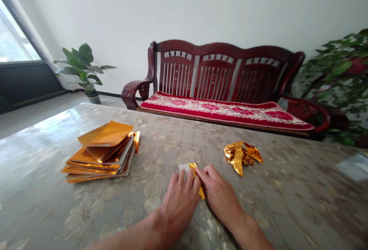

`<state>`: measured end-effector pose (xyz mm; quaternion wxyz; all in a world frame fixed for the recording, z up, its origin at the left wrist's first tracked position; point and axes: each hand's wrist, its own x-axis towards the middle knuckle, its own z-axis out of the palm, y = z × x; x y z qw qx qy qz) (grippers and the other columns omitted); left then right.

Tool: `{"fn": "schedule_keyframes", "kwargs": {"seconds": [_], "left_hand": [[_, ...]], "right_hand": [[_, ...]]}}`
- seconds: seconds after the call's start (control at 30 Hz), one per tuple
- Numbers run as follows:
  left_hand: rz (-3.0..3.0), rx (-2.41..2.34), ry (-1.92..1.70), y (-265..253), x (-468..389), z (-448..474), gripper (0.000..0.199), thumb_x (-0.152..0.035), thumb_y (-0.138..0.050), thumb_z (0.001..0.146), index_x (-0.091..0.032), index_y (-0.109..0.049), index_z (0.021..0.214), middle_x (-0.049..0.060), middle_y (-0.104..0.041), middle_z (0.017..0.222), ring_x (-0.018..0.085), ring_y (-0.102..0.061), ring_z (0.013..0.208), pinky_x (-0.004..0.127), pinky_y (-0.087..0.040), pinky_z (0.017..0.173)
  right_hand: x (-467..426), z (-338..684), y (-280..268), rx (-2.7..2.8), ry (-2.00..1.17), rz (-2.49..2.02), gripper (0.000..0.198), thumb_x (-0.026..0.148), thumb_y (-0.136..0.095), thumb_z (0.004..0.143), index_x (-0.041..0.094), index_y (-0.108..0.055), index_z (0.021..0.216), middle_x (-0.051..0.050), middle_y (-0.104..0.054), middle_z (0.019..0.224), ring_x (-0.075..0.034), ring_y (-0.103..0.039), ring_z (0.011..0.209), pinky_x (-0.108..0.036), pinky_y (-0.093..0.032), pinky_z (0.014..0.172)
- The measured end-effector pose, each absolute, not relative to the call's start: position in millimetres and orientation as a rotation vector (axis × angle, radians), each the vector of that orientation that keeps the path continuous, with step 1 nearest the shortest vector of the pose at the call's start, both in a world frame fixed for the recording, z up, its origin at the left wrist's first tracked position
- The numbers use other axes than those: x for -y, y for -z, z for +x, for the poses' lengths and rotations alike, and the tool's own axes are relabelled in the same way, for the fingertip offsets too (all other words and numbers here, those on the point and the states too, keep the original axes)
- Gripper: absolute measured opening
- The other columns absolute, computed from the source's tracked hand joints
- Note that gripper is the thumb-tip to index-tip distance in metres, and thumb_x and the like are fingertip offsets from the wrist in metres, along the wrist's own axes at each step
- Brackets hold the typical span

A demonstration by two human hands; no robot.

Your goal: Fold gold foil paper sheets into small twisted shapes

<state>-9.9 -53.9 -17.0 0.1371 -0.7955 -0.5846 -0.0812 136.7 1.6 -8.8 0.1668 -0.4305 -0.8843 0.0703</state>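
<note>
Across the patterned table [115,208], to the right of the stack of gold sheets [96,162], the left hand [181,194] lies palm down, unclenched, its fingers pressing on the paper. The right hand [220,190] angles inward, fingers bent, at the right edge of the small gold-and-white paper [202,193] on the tabletop; whether it pinches, I cannot tell.

A home sitting room is indicated by the wooden settee [220,49], its floral cover [218,108] and a potted plant [83,68].
</note>
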Motion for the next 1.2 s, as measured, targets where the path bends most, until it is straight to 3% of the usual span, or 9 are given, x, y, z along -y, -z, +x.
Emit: {"fn": "schedule_keyframes", "kwargs": {"seconds": [0.2, 0.37, 0.47, 0.63, 0.77, 1.0, 1.2], "left_hand": [[-2.272, 1.669, 0.202, 22, 58, -7, 0.043, -0.018, -0.050, 0.092, -0.016, -0.051, 0.135, 0.012, -0.054, 0.140, 0.031, -0.048, 0.125, 0.045, -0.044, 0.098], [-2.382, 1.697, 0.207, 12, 53, -14, 0.038, -0.025, -0.056, 0.092, -0.019, -0.054, 0.130, 0.012, -0.057, 0.135, 0.030, -0.054, 0.118, 0.046, -0.045, 0.094], [-2.511, 1.674, 0.247, 2, 49, -27, 0.034, -0.033, -0.059, 0.092, -0.021, -0.057, 0.124, 0.009, -0.058, 0.135, 0.030, -0.052, 0.122, 0.049, -0.043, 0.098], [-2.623, 1.601, 0.351, -4, 36, -53, 0.034, -0.032, -0.061, 0.092, -0.033, -0.057, 0.125, 0.001, -0.059, 0.136, 0.028, -0.049, 0.129, 0.058, -0.028, 0.109], [-2.704, 1.562, 0.455, -5, 25, -64, 0.022, -0.038, -0.064, 0.090, -0.035, -0.067, 0.112, -0.002, -0.066, 0.126, 0.024, -0.048, 0.130, 0.051, -0.023, 0.112], [-2.879, 1.575, 0.607, -8, 23, -63, 0.017, -0.031, -0.057, 0.094, -0.028, -0.073, 0.097, -0.002, -0.070, 0.100, 0.013, -0.060, 0.096, 0.026, -0.042, 0.090], [-2.999, 1.543, 0.560, -17, 31, -65, 0.022, -0.024, -0.049, 0.097, -0.025, -0.072, 0.100, 0.001, -0.070, 0.101, 0.014, -0.063, 0.098, 0.023, -0.045, 0.089]], "right_hand": [[-6, 128, 4, 2.580, -0.095, -1.343, 0.037, 0.019, -0.047, 0.094, 0.027, -0.057, 0.129, -0.005, -0.059, 0.097, -0.017, -0.063, 0.079, -0.023, -0.041, 0.054], [-18, 121, -1, 2.603, -0.083, -1.448, 0.042, 0.017, -0.047, 0.093, 0.028, -0.054, 0.133, -0.006, -0.061, 0.101, -0.014, -0.064, 0.070, -0.023, -0.036, 0.051], [-25, 126, -2, 2.628, -0.178, -1.446, 0.044, 0.017, -0.041, 0.095, 0.027, -0.052, 0.136, -0.007, -0.063, 0.103, -0.014, -0.065, 0.073, -0.023, -0.039, 0.056], [-19, 147, -8, 2.617, -0.408, -1.059, 0.046, 0.014, -0.049, 0.091, 0.031, -0.055, 0.133, -0.003, -0.064, 0.110, -0.017, -0.062, 0.100, -0.025, -0.047, 0.081], [-10, 160, -12, 2.658, -0.341, -0.774, 0.034, 0.018, -0.054, 0.093, 0.028, -0.062, 0.124, -0.004, -0.065, 0.116, -0.019, -0.058, 0.109, -0.032, -0.046, 0.092], [-16, 162, -10, 2.805, -0.059, -0.496, 0.024, 0.023, -0.046, 0.100, 0.024, -0.068, 0.110, -0.006, -0.071, 0.102, -0.018, -0.062, 0.095, -0.032, -0.047, 0.081], [-16, 158, -7, 2.800, -0.037, -0.416, 0.027, 0.018, -0.042, 0.100, 0.020, -0.068, 0.105, -0.007, -0.071, 0.094, -0.018, -0.064, 0.090, -0.030, -0.048, 0.078]]}}
